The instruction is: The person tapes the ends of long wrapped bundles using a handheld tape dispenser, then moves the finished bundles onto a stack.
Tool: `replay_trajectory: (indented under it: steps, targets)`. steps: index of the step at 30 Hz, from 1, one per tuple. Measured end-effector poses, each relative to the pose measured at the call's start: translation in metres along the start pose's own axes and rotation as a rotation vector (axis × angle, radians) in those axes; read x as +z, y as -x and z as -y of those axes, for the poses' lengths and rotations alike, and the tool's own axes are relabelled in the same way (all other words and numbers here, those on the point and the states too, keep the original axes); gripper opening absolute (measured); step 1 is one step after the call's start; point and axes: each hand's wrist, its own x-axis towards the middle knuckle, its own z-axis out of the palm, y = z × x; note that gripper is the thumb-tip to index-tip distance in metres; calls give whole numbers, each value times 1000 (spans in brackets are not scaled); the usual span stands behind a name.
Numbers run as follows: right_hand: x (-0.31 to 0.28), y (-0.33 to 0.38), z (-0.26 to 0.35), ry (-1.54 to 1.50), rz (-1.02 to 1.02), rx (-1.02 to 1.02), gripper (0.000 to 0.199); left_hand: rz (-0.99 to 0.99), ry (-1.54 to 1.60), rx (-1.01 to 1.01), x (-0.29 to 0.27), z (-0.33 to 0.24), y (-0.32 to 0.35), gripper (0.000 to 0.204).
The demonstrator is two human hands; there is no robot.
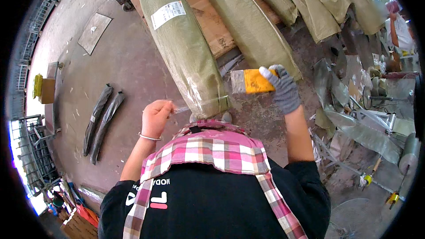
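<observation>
Tape dispenser: a yellow, blocky tape dispenser (256, 81) with a pale, shiny front part is being held up in front of the person, just beside the end of the nearest green roll
Tape strip: a thin, clear strip of tape (181, 109) is stretching out from the left fingertips toward the roll; it is faint and hard to make out, and where it ends cannot be told
Right hand: the right hand (283, 89), wearing a grey knitted glove, is wrapping around the dispenser, fingers curling over its top, forearm rising from the lower edge
Left hand: the left hand (156, 117), bare with a thin bracelet at the wrist, is pinching the strip's end, fingers bunching together, raised at chest height
Wrapped rolls: long rolls (186, 48) in green woven sacking, coarse and slightly glossy, with white labels, are lying side by side on wooden boards (208, 15); their far ends are being cut off by the rim
Apron: a pink checked apron (208, 150) is hiding the person's lower body
Floor: the dusty concrete floor (124, 62) is bearing two slim, dark wrapped bundles (102, 121) at the left, well apart from the hands
</observation>
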Motion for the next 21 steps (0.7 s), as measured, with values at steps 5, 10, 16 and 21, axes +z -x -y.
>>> replay_trajectory:
  steps: [5,10,16,21]
  targets:
    - [134,8,-52,-634,191,513,21,-61,-352,-22,29,66,-23,24]
    - [232,22,5,-1880,-121,1677,31,-340,-940,358,30,61,-41,35]
    - [249,15,77,-1931,-33,1813,33,445,-1190,1202,9,-9,-110,67]
    - [250,46,167,-1881,-289,1653,32,510,-944,1372,65,-30,-161,63]
